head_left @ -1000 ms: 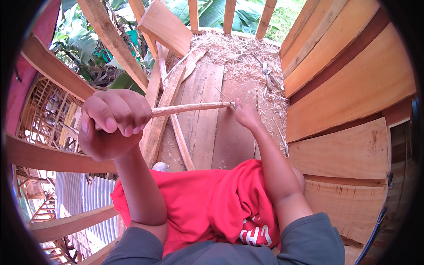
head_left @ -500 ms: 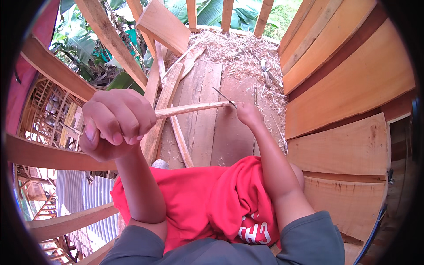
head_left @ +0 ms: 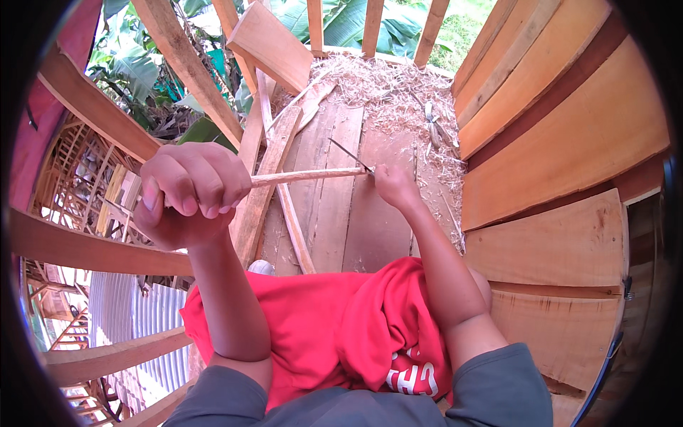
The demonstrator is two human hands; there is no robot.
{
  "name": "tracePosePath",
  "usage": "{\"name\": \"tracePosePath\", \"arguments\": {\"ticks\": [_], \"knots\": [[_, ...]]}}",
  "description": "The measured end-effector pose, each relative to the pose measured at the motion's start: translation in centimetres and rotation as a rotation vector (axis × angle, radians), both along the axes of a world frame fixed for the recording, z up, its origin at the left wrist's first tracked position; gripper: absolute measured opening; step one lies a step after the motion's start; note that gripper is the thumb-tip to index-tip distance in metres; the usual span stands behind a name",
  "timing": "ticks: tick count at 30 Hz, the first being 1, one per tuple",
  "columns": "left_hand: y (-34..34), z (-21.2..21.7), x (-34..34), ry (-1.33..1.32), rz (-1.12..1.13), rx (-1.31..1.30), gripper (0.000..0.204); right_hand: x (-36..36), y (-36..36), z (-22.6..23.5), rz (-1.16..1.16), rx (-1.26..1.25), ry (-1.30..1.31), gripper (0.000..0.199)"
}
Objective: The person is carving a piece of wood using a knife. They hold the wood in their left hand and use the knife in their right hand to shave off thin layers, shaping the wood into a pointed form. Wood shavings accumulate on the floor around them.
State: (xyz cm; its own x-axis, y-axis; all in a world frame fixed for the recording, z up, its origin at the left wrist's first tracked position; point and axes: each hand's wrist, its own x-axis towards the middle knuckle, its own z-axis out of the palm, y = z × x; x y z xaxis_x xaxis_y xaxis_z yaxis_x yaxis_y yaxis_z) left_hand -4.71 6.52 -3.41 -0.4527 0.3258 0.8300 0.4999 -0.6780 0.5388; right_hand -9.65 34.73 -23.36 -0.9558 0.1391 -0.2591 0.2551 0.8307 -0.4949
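1. We hold a thin wooden stick [head_left: 309,175] level across the view. Our left hand [head_left: 186,199] is raised close to the camera, its fingers [head_left: 203,186] curled tight in a fist around the near end of the stick.

2. Our right hand [head_left: 393,186] is at the far end, fingers pressed together around a thin dark blade [head_left: 350,154] that meets the stick near its tip. We judge it to be a small knife, but the handle is buried in the hand.

3. As for progress, we judge the whittling well under way: the stick looks pale and bare along its visible length, and a thick bed of wood shavings [head_left: 384,89] lies on the plank floor [head_left: 334,213] beyond our hands. How much trimming remains at the tip we cannot say.

4. A red cloth [head_left: 334,327] lies over our lap, under both forearms.

5. Hard to make out: the very tip of the stick and the blade's edge are small and partly covered by the right hand, so the exact contact point is unclear. The stick's near end is hidden inside the left fist. Among the shavings lie a few longer slivers [head_left: 432,128], too small to identify.
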Motion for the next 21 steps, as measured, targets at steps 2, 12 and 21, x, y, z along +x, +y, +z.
{"name": "tracePosePath", "arguments": {"ticks": [2, 12, 21], "knots": [[1.2, -0.3, 0.0, -0.045, 0.034, 0.054, 0.027, 0.1, 3.2, -3.6, -0.119, 0.007, 0.005, 0.055], [2.4, 0.5, -0.2, -0.009, -0.017, 0.001, 0.028, -1.4, 6.0, -6.4, -0.032, -0.066, 0.103, 0.054], [1.0, -0.4, -0.2, -0.061, 0.084, 0.069, 0.026, -0.3, 1.3, 0.5, -0.068, 0.102, -0.014, 0.054]]}}
